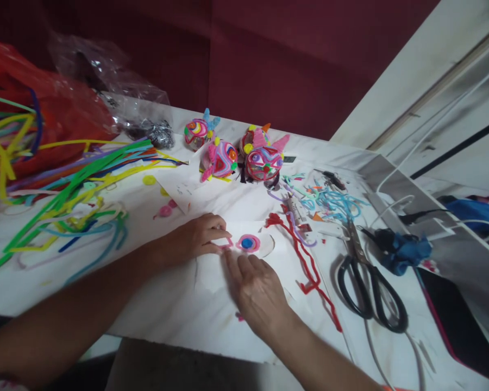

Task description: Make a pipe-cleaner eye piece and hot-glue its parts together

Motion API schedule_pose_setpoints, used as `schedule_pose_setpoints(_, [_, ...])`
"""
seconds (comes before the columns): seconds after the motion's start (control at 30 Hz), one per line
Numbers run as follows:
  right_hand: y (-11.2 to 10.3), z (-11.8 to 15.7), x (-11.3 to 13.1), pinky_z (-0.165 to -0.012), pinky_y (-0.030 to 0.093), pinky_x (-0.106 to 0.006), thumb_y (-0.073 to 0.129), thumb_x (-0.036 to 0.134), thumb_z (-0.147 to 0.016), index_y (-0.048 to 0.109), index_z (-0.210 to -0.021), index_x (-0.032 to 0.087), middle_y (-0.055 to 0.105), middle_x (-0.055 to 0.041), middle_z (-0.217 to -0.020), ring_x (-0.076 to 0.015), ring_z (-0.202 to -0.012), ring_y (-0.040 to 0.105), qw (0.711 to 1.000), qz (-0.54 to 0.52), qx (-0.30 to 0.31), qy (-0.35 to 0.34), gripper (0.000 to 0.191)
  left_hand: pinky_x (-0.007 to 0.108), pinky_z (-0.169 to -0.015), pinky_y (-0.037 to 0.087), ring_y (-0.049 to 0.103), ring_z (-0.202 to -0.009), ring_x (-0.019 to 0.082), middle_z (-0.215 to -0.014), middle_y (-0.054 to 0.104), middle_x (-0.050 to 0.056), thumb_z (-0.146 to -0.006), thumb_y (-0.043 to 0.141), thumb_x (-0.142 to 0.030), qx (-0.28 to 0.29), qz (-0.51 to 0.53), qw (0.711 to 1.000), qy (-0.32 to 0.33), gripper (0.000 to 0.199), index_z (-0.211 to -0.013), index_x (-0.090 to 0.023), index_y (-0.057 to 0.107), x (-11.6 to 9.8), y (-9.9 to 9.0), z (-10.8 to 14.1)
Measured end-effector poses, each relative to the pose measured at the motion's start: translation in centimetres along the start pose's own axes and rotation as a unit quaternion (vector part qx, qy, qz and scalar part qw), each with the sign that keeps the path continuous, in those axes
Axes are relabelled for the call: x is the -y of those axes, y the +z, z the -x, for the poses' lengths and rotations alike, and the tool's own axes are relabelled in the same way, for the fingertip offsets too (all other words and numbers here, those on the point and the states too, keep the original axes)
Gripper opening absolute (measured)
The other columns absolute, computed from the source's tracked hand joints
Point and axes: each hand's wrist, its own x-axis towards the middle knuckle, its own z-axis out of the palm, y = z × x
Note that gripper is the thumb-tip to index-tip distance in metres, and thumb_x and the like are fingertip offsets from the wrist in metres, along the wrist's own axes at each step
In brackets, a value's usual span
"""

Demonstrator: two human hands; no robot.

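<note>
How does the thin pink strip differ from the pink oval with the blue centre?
The thin pink strip bends around a pale gap; the pink oval has a round blue centre. The left hand partly covers the strip; the oval lies uncovered. Both show pink.

Dim light, soft shadows across white surface (155, 320), glints on clear plastic (116, 68); blurred, stretched edges

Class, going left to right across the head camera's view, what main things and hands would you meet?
Red plastic bag, yellow disc, left hand, right hand, red fuzzy strands, black-handled scissors, black flat object.
</note>
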Motion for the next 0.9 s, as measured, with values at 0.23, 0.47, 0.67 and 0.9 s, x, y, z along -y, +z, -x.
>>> schedule_pose_setpoints(0.23, [0.1,-0.2,-0.2,-0.061,0.054,-0.038,0.058,0.008,-0.079,0.053,-0.137,0.005,0.068,-0.0135,-0.085,-0.0250,-0.073,0.062,1.000,-0.008,0.001,0.027,0.059,0.032,-0.096,0.047,0.060,-0.103,0.021,-0.112,0.064,0.007,-0.092,0.067,-0.033,-0.009,0.014,1.000,-0.017,0.025,-0.115,-0.023,0.071,0.2,0.2,0.0])
schedule_pose_setpoints(0.47, [0.2,-0.2,-0.1,-0.060,0.054,-0.037,0.063,0.010,-0.077,0.055,-0.135,0.004,0.067,-0.0141,-0.085,-0.0251,-0.072,0.063,0.999,-0.030,0.006,0.034,0.059,0.035,-0.100,0.049,0.060,-0.110,0.023,-0.120,0.063,0.009,-0.082,0.077,-0.042,0.004,0.048,0.998,-0.030,0.047,-0.124,-0.022,0.067,1.2,-0.3,0.3])
schedule_pose_setpoints(0.67, [0.2,-0.1,-0.2,-0.061,0.056,-0.037,0.064,0.006,-0.074,0.057,-0.132,0.007,0.067,-0.0126,-0.083,-0.0248,-0.071,0.063,0.998,-0.037,-0.010,0.042,0.058,0.032,-0.093,0.054,0.064,-0.106,0.023,-0.117,0.065,0.009,-0.082,0.076,-0.042,0.039,0.105,0.991,-0.071,0.042,-0.117,-0.021,0.070,1.9,-1.6,0.3])
schedule_pose_setpoints(0.9, [0.2,-0.2,-0.2,-0.056,0.055,-0.035,0.064,0.008,-0.075,0.055,-0.134,0.008,0.065,-0.0096,-0.078,-0.0230,-0.066,0.061,0.997,-0.053,-0.011,0.046,0.060,0.028,-0.097,0.049,0.061,-0.106,0.019,-0.113,0.062,0.007,-0.096,0.060,-0.035,0.033,0.102,0.994,-0.032,0.029,-0.121,-0.025,0.069,1.7,-1.4,0.3])
